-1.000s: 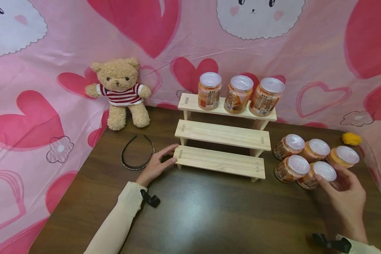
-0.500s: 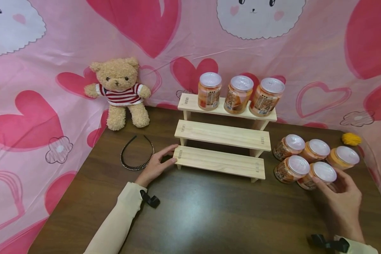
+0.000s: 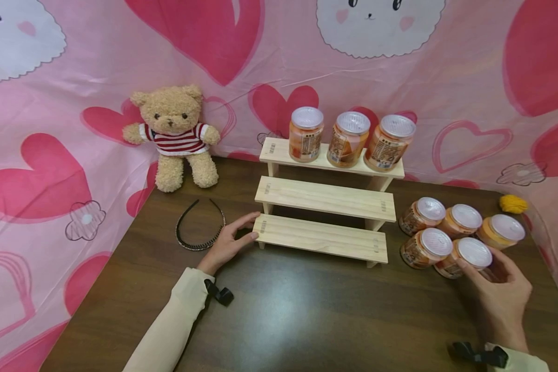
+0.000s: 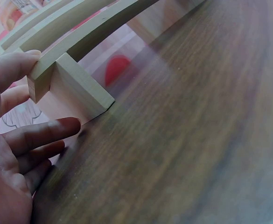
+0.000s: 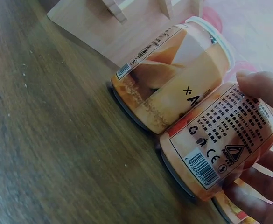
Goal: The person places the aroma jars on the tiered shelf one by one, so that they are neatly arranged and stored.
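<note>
My right hand (image 3: 504, 297) grips a jar (image 5: 215, 140) with an orange printed label and a clear ridged lid, at the front of a group of similar jars. In the right wrist view its thumb is near the lid and the fingers curl round the far side; the base is on or just off the table. Beside it, touching or almost so, stands another jar (image 5: 173, 74). My left hand (image 3: 228, 245) pinches the left end of the lowest board of a three-step wooden stand (image 3: 321, 236); the other fingers sit loosely below in the left wrist view.
On the top step stand three jars (image 3: 349, 140). Several more jars (image 3: 462, 219) cluster right of the stand, with a yellow yarn bundle (image 3: 513, 204) behind. A teddy bear (image 3: 174, 137) leans at the back left, near a black headband (image 3: 200, 232). Pink cloth (image 3: 242, 103) backs the dark wood table (image 3: 279, 320).
My right hand has shifted slightly left and closer round the front jar. My left hand stays on the stand's end, and the jars have not visibly moved.
</note>
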